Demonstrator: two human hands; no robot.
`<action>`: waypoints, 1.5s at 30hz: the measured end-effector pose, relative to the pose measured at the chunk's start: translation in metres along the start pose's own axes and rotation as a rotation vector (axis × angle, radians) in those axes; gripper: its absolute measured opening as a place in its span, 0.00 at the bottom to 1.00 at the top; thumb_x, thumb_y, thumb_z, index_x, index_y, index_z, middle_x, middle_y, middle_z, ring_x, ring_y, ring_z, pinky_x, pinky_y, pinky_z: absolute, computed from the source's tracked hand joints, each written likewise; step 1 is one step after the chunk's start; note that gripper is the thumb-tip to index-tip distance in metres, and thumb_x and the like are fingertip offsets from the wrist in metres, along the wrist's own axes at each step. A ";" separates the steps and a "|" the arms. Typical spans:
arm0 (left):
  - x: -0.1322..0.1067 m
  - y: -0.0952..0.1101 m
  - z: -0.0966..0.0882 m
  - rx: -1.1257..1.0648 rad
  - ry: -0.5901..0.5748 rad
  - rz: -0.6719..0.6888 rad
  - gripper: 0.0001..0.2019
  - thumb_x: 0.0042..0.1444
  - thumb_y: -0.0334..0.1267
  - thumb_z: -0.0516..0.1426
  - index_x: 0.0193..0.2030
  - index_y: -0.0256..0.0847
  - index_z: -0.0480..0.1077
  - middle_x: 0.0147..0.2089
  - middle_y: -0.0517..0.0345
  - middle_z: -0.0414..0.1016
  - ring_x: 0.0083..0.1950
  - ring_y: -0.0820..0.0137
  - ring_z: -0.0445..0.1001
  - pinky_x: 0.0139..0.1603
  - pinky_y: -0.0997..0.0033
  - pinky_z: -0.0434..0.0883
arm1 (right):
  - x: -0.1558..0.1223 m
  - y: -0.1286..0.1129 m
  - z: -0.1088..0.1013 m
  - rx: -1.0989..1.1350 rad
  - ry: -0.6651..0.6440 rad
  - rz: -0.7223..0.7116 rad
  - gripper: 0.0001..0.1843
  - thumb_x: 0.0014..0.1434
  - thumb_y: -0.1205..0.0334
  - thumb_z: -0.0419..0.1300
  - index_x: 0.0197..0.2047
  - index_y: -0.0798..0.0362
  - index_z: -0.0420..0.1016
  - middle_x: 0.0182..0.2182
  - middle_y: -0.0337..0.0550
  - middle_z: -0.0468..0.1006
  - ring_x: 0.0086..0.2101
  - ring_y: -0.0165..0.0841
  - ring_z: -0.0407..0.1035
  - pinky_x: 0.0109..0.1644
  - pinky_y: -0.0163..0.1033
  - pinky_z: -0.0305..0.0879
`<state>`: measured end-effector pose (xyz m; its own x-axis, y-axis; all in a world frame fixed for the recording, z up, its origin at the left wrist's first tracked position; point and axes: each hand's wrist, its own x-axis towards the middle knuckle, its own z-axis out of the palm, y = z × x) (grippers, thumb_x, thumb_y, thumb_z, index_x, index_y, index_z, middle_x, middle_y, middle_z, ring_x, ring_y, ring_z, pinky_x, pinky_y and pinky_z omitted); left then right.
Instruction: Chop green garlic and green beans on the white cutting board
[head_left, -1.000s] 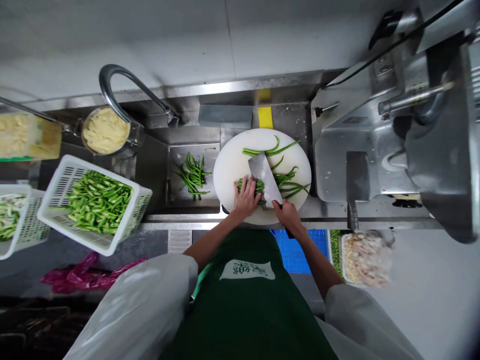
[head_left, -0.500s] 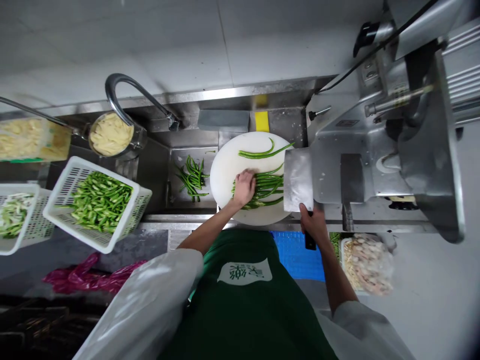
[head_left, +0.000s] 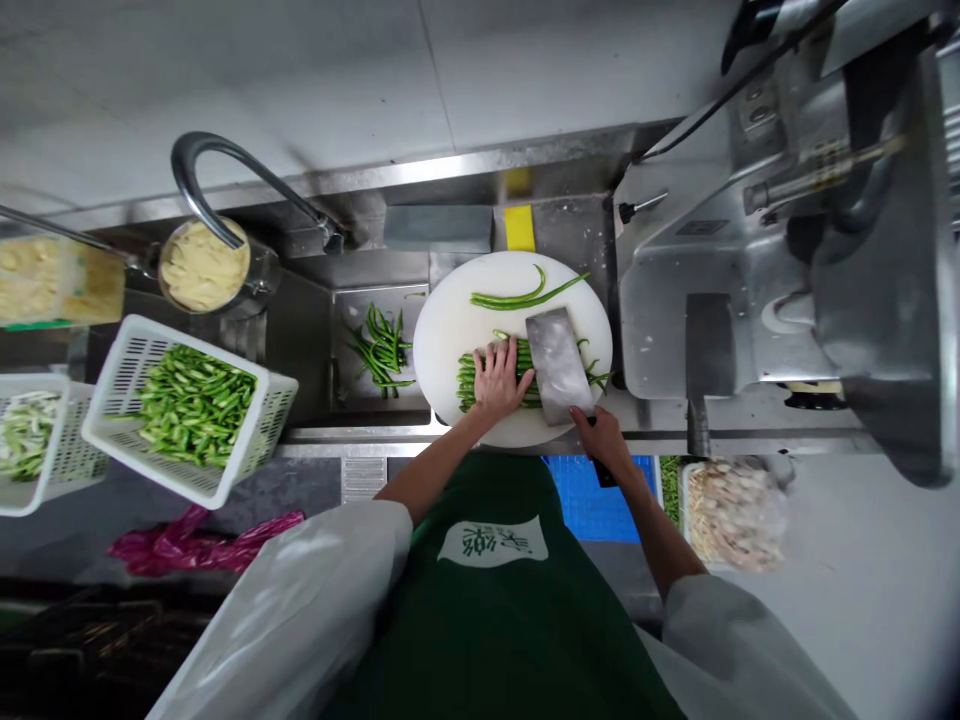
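A round white cutting board (head_left: 450, 320) lies on the steel counter with a bunch of long green beans (head_left: 469, 378) across its near half. My left hand (head_left: 501, 378) lies on the bunch with its fingers pressed down on it, holding the beans. My right hand (head_left: 604, 440) grips the dark handle of a broad cleaver (head_left: 557, 365), whose blade rests on the beans just right of my left fingers. Two more long beans (head_left: 525, 295) lie loose at the board's far side.
A sink (head_left: 379, 390) left of the board holds more beans, under a curved tap (head_left: 225, 175). A white basket of cut green pieces (head_left: 191, 405) sits at left, a pot (head_left: 206, 265) behind it. A steel slicing machine (head_left: 787, 260) stands at right. A blue crate (head_left: 581, 495) is below the counter.
The cleaver, held off to the right of the board half a second ago, has come back onto the beans beside my left hand. My left hand gathered the beans into a tighter bunch.
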<state>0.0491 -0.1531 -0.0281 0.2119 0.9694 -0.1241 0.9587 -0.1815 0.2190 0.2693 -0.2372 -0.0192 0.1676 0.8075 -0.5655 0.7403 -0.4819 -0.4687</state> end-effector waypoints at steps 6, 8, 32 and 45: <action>-0.006 0.002 0.000 -0.020 -0.002 0.031 0.37 0.71 0.57 0.40 0.76 0.29 0.51 0.80 0.42 0.45 0.81 0.54 0.38 0.78 0.41 0.42 | 0.002 0.003 0.005 0.034 0.005 -0.005 0.28 0.67 0.42 0.53 0.45 0.61 0.78 0.38 0.59 0.83 0.40 0.45 0.76 0.43 0.41 0.65; -0.009 0.005 0.001 -0.012 -0.005 0.032 0.40 0.70 0.58 0.39 0.78 0.27 0.45 0.80 0.40 0.42 0.81 0.55 0.39 0.79 0.42 0.41 | -0.001 0.005 0.004 0.037 -0.012 0.003 0.28 0.67 0.41 0.52 0.44 0.60 0.78 0.36 0.58 0.82 0.39 0.45 0.76 0.42 0.41 0.65; -0.010 0.016 0.004 0.019 0.022 0.039 0.39 0.71 0.56 0.41 0.78 0.26 0.46 0.79 0.39 0.42 0.81 0.54 0.38 0.78 0.41 0.45 | -0.001 -0.048 0.025 -0.272 -0.074 -0.023 0.31 0.71 0.46 0.48 0.44 0.67 0.80 0.39 0.72 0.81 0.41 0.52 0.78 0.42 0.45 0.66; -0.008 -0.010 -0.014 -0.086 0.026 0.077 0.30 0.74 0.47 0.37 0.77 0.35 0.48 0.79 0.45 0.50 0.80 0.59 0.44 0.78 0.42 0.46 | -0.023 -0.011 -0.034 0.018 0.221 0.093 0.31 0.65 0.38 0.49 0.39 0.58 0.78 0.27 0.58 0.79 0.35 0.48 0.76 0.41 0.45 0.66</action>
<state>0.0355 -0.1572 -0.0156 0.2784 0.9573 -0.0786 0.9198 -0.2421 0.3089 0.2795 -0.2387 0.0223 0.3745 0.8135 -0.4450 0.7040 -0.5618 -0.4346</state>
